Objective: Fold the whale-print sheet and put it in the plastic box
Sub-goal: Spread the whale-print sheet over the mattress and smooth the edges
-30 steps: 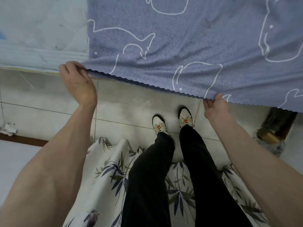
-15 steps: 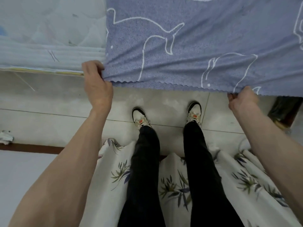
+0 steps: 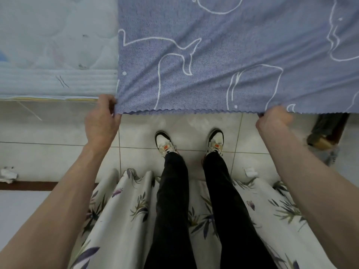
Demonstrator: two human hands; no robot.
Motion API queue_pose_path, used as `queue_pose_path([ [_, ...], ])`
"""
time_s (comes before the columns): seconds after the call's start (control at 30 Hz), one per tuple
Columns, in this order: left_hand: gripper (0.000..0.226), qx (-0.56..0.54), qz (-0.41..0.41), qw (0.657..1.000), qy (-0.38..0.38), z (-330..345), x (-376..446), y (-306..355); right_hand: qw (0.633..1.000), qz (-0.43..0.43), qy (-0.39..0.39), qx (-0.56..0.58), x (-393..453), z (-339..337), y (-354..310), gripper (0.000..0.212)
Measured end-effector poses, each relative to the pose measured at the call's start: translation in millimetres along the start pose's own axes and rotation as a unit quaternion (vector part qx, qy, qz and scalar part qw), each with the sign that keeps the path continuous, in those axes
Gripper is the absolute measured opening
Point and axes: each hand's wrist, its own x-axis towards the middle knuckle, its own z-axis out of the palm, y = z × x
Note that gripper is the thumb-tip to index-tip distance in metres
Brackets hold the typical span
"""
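Whale-print sheet (image 3: 223, 61), blue with white outlines, spread over pale mattress (image 3: 48, 45), near scalloped edge hanging past it above tiled floor (image 3: 58, 152). Gripped at left corner by left hand (image 3: 102, 121), fingers curled round the hem; pinched further along the same edge by right hand (image 3: 273, 121), clenched on the cloth. Below, between the arms: black trousers (image 3: 172, 210), white sneakers (image 3: 164, 144), leaf-patterned fabric (image 3: 120, 210). Dark, blurred object (image 3: 326, 133) on floor at right. No container in view.
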Motion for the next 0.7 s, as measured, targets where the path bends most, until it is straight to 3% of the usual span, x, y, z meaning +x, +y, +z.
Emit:
queue_pose_path([
  [0.1, 0.031, 0.035, 0.031, 0.999, -0.022, -5, 1, -4, 0.999, -0.011, 0.020, 0.024, 1, -4, -6, 0.027],
  [0.27, 0.032, 0.073, 0.037, 0.994, -0.073, -6, 10, 2, 1.000, -0.006, -0.030, 0.004, 0, -15, -9, 0.028],
  [0.37, 0.029, -0.080, -0.077, 0.987, -0.115, -7, 22, 18, 0.999, 0.009, -0.039, -0.001, -8, -15, -17, 0.027],
  [0.43, 0.039, -0.210, -0.134, 0.966, -0.064, -15, 28, 31, 0.999, 0.021, -0.026, 0.015, -12, -17, -28, 0.027],
  [0.57, 0.054, -0.182, -0.028, 0.973, 0.139, -31, 24, 42, 0.998, -0.026, 0.012, 0.049, -15, -19, -40, 0.015],
  [0.6, 0.055, -0.164, -0.033, 0.977, 0.131, -28, 20, 42, 0.998, -0.043, 0.015, 0.046, -15, -20, -36, 0.013],
  [0.7, 0.052, -0.090, -0.108, 0.990, -0.026, -7, 7, 33, 0.998, -0.010, 0.005, 0.054, -10, -21, -15, 0.024],
])
